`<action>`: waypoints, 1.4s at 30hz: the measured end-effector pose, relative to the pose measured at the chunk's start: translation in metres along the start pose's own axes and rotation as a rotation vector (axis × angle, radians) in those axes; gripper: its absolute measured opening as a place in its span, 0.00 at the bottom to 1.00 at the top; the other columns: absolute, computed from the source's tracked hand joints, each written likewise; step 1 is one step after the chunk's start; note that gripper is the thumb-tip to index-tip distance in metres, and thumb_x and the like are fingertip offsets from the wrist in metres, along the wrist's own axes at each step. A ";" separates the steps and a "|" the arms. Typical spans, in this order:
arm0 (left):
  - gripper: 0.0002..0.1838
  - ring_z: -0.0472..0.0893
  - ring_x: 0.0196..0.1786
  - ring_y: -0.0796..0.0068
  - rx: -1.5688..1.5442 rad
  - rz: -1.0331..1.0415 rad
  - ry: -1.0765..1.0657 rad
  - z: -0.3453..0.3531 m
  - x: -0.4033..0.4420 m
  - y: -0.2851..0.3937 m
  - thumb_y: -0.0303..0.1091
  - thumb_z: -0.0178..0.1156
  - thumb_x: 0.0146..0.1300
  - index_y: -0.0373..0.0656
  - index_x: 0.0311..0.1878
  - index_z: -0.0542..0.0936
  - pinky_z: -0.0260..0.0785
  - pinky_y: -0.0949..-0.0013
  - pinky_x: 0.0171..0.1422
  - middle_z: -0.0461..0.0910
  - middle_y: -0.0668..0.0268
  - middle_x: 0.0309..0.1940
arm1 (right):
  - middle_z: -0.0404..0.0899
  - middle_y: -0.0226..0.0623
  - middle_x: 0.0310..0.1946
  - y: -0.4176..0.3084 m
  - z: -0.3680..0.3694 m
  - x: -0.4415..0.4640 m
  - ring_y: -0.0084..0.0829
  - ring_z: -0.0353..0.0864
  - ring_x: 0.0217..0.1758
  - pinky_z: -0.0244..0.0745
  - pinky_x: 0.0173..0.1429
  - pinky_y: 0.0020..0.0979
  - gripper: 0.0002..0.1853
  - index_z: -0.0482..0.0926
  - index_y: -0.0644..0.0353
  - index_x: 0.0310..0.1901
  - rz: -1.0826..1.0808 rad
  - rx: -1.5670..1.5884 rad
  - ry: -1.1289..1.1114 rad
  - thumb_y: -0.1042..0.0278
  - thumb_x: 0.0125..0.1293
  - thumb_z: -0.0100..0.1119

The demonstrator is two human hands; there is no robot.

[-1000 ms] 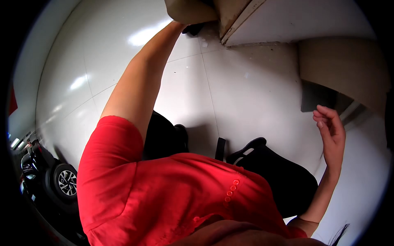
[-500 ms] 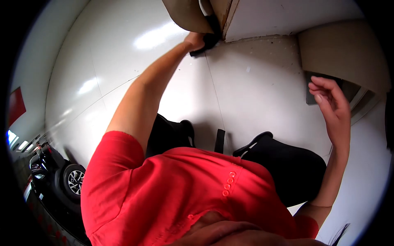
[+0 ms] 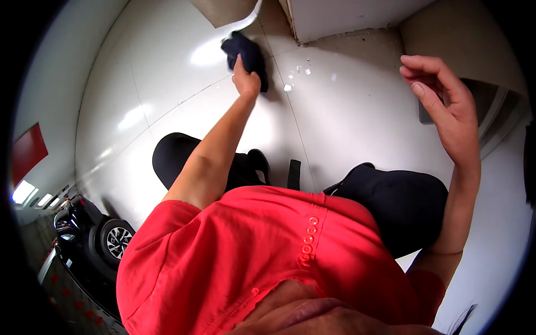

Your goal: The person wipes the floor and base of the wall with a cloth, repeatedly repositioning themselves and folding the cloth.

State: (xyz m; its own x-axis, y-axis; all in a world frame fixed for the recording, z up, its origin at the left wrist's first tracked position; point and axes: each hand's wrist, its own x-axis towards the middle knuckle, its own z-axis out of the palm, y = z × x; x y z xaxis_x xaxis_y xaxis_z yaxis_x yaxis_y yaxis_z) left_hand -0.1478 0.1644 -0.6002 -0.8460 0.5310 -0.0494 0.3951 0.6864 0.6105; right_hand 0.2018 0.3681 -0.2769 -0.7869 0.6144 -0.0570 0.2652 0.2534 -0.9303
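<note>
My left hand (image 3: 247,82) is closed on a dark cloth (image 3: 245,53) held bunched against the pale tiled floor (image 3: 329,123). Just right of the cloth lie small white scraps (image 3: 288,87), several of them scattered along a tile joint. My right hand (image 3: 449,109) is raised at the right with nothing in it, fingers loosely bent and thumb apart. Behind it are a curved brown panel (image 3: 474,50) and a dark grey flat piece (image 3: 425,113) near the floor.
At the top stand a brown panel (image 3: 226,10) and a white cabinet base (image 3: 352,19). My black-clad knees (image 3: 402,201) are bent over the floor, and a black strip (image 3: 294,174) shows between them. A black vehicle with a spoked wheel (image 3: 117,242) is at the lower left.
My left hand has drawn the dark cloth back from beside the brown panel, toward me and leftward. White scraps now show on the floor. My right hand has risen slightly.
</note>
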 end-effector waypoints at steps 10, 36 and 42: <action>0.41 0.55 0.80 0.57 0.187 0.015 -0.309 0.072 -0.043 0.067 0.27 0.55 0.54 0.41 0.75 0.60 0.50 0.51 0.78 0.60 0.50 0.75 | 0.83 0.32 0.46 -0.005 -0.010 -0.005 0.21 0.79 0.53 0.71 0.59 0.24 0.14 0.79 0.62 0.56 -0.015 0.007 0.034 0.78 0.71 0.53; 0.32 0.76 0.63 0.48 -0.005 -0.509 0.457 -0.070 -0.020 -0.041 0.20 0.49 0.61 0.46 0.72 0.66 0.65 0.55 0.72 0.74 0.51 0.66 | 0.82 0.34 0.50 0.015 -0.002 -0.001 0.25 0.79 0.59 0.69 0.68 0.27 0.15 0.79 0.61 0.59 0.005 -0.025 -0.092 0.73 0.73 0.53; 0.34 0.69 0.72 0.48 -0.157 -0.855 0.254 -0.050 -0.010 -0.127 0.30 0.49 0.66 0.46 0.77 0.60 0.60 0.57 0.77 0.68 0.51 0.71 | 0.82 0.35 0.50 0.008 -0.004 0.002 0.26 0.80 0.59 0.70 0.67 0.27 0.15 0.79 0.61 0.59 0.046 -0.119 -0.069 0.74 0.73 0.52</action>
State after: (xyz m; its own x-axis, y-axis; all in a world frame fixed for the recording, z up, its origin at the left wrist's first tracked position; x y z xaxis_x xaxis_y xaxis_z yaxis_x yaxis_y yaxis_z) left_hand -0.2076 0.0469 -0.6375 -0.8895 -0.2669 -0.3708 -0.4415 0.7110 0.5473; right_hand 0.2048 0.3743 -0.2833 -0.8078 0.5754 -0.1277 0.3633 0.3154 -0.8767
